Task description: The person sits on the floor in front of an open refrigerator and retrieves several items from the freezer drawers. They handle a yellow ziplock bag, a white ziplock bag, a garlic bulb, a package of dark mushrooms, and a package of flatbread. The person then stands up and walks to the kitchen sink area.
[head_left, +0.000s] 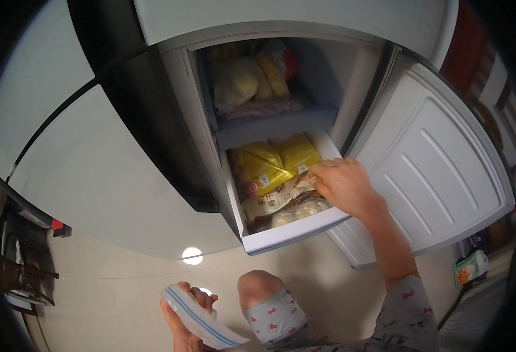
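My left hand (182,317) is closed around a folded white cloth (202,320) with blue stripes, held low in front of the freezer. My right hand (343,182) reaches over the right side of a pulled-out freezer drawer (290,234). Its fingers are curled in a pinch at the edge of a beige printed food bag (278,196); the fingertips are partly hidden. Behind that bag lie shiny yellow packages (275,161). Toward the drawer's front sits a clear bag of pale round pieces (299,212).
The freezer door (428,164) stands open on the right. Above the drawer, a dark compartment holds several bagged foods (243,82). My bare knee (261,287) is below the drawer. A green package (471,268) stands at the far right, and a wooden chair (23,267) at the far left.
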`<state>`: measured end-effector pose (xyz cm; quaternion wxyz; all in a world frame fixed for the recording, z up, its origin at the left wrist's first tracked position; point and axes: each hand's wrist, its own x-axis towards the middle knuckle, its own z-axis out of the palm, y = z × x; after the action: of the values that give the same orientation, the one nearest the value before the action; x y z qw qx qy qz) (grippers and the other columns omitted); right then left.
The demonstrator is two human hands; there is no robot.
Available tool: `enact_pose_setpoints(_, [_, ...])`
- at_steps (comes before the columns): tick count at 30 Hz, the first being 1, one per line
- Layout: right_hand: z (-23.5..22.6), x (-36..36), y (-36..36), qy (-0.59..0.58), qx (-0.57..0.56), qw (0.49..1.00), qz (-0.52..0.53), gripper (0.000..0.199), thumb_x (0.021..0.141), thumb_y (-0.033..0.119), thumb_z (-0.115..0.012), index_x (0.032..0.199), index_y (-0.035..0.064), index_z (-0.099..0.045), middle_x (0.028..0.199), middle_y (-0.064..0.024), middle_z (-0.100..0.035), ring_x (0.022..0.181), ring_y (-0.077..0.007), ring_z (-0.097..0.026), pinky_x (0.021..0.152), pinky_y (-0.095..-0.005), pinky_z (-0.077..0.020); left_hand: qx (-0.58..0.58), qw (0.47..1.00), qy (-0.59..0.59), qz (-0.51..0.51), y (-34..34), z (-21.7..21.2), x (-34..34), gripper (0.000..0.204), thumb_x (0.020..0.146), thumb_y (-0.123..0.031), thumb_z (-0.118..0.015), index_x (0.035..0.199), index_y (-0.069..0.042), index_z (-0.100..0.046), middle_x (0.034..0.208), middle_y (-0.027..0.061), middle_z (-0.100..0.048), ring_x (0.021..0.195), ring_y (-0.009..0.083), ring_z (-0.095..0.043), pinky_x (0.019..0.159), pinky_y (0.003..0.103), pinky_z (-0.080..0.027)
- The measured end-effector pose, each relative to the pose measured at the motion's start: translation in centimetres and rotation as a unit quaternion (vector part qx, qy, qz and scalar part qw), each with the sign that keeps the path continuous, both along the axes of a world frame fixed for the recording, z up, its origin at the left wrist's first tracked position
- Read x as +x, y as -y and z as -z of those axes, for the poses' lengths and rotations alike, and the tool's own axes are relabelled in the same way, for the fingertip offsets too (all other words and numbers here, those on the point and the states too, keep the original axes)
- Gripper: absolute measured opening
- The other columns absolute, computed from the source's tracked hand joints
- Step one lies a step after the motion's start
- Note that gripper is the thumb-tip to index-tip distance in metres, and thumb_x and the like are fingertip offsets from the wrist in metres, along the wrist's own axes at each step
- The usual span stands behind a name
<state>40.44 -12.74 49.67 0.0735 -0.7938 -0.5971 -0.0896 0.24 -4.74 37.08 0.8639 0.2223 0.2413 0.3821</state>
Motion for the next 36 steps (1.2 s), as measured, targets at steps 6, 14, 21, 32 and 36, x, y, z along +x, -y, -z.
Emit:
enact_pose_setpoints(6, [0.6,-7.2,3.6,-0.326,0.189,0.924,-0.061,0.01,0.081,0.006,-0.071,0.09,0.0081,-0.067,0.074,-0.006,-0.069,0.064,-0.0216,-0.067,0.059,-0.0335,-0.0498,0.036,0.998,0.012,-0.054,1.0,0.3,-1.7,0.049,0.096,-0.058,-0.031,0.089,-0.014,-0.05,0.056,0.0093,-0.048,0.055,0.0276,-0.051,0.087,0.047,-0.049])
enact_pose_setpoints(14, [8.1,-5.9,6.9,-0.203,0.297,0.931,0.061,0.042,0.076,0.008,-0.077,0.116,0.0045,-0.067,0.074,-0.0028,-0.068,0.06,-0.0186,-0.061,0.059,-0.0317,-0.0475,0.064,0.988,-0.133,-0.034,2.3,-4.7,2.1,0.013,0.092,-0.012,-0.058,0.099,-0.008,-0.048,0.069,0.003,-0.046,0.066,0.0189,-0.047,0.076,0.036,-0.042])
enact_pose_setpoints(21, [11.8,-5.1,6.6,-0.149,0.306,0.939,0.052,0.046,0.077,0.015,-0.079,0.119,0.002,-0.066,0.076,-0.0017,-0.069,0.07,-0.0213,-0.063,0.07,-0.0351,-0.0486,-0.003,0.992,-0.123,0.02,2.2,-6.0,6.6,0.02,0.1,-0.024,-0.046,0.085,-0.01,-0.046,0.059,0.003,-0.039,0.055,0.0192,-0.042,0.065,0.039,-0.042])
enact_pose_setpoints(32, [12.3,-4.9,6.7,-0.193,0.31,0.93,0.041,0.038,0.09,0.022,-0.071,0.123,0.0054,-0.06,0.107,-0.0151,-0.066,0.104,-0.0336,-0.061,0.083,-0.0397,-0.0528,0.003,0.99,0.047,0.136,1.2,-1.8,10.1,0.036,0.101,-0.04,-0.038,0.104,-0.009,-0.057,0.128,0.0383,-0.054,0.057,0.0291,-0.057,0.074,0.041,-0.048])
enact_pose_setpoints(36, [12.1,-5.2,6.3,-0.186,0.318,0.928,0.065,0.037,0.09,0.027,-0.071,0.121,0.0093,-0.061,0.106,-0.0139,-0.067,0.101,-0.0352,-0.063,0.095,-0.048,-0.0445,-0.016,0.99,0.057,0.125,1.3,-1.9,9.7,0.034,0.102,-0.035,-0.038,0.108,-0.008,-0.056,0.128,0.04,-0.053,0.058,0.0287,-0.059,0.077,0.042,-0.049])
